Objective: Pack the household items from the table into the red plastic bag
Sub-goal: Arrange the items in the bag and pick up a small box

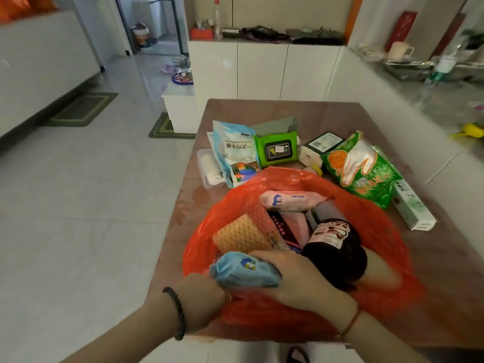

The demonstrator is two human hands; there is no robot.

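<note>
The red plastic bag lies open on the brown table at its near edge. My left hand grips the bag's near left rim. My right hand holds a light blue wipes pack over the near side of the bag's mouth. Inside the bag are a pink wipes pack, a yellow waffle cloth and a dark jar with a pink label. Beyond the bag lie a pale blue pouch, a green wipes pack, a green glove packet and a long white box.
A clear box with a white roll and a small white carton also sit on the table. White cabinets stand behind it, a counter runs along the right, and tiled floor with green mats spreads to the left.
</note>
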